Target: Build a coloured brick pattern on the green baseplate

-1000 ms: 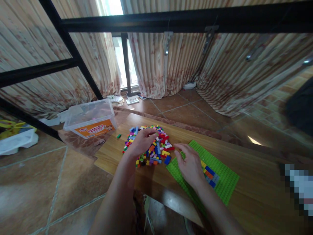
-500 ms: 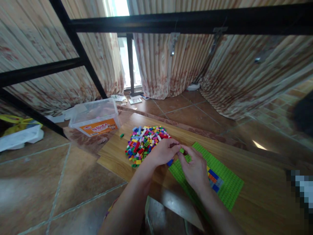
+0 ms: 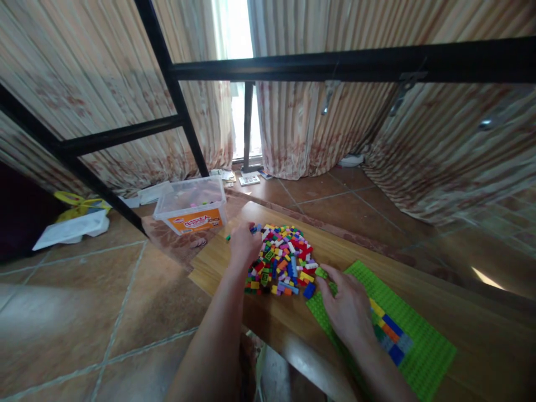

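My left hand reaches over the left edge of a pile of coloured toy bricks. Its fingers bend down by some light blue bricks, and their tips are mostly hidden. Between thumb and fingers of my right hand is a lime green brick, held above the near left corner of a green baseplate. On the plate sits a block of yellow, blue, orange and grey bricks, partly covered by my right hand and wrist. A blue brick lies between the pile and the plate.
The wooden bench carries the pile and plate. Beyond its left end stands a clear plastic box with an orange label, bricks inside. Black metal bars cross in front of the curtains. Papers lie on the floor.
My left hand has left my right hand and moved left to the far side of the pile. My right hand keeps the green brick. The view has shifted left.
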Available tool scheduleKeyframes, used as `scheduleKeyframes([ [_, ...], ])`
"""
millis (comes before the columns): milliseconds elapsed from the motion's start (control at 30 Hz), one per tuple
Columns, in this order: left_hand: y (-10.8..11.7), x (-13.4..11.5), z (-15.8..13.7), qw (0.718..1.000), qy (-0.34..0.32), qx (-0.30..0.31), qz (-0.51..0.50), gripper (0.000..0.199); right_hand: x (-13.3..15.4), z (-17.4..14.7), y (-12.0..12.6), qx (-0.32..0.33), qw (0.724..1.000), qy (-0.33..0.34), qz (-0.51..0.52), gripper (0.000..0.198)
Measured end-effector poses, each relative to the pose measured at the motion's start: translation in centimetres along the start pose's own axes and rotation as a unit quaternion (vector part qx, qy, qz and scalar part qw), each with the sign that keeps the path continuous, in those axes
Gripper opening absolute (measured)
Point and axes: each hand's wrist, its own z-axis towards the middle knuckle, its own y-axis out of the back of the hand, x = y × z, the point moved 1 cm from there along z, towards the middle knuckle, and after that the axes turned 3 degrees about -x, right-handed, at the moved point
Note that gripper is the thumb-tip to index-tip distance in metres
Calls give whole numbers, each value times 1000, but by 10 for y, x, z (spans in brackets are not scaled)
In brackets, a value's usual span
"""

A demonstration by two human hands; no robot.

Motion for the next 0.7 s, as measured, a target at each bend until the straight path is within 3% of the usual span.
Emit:
scheduleKeyframes([
  [167,23,21,-2,999,35,13,-16,38,-1,-1,-6,10,999,12,-40,38],
  [300,35,33,-6,998,27,47,24,30,-1,-2,-8,7,999,18,-50,38],
  [500,27,32,-10,989,-2,126,73,30,-2,-1,-8,14,999,14,-50,37],
  [700,22,23,-12,989,-1,125,74,26,-3,-1,-9,15,999,16,-43,37],
])
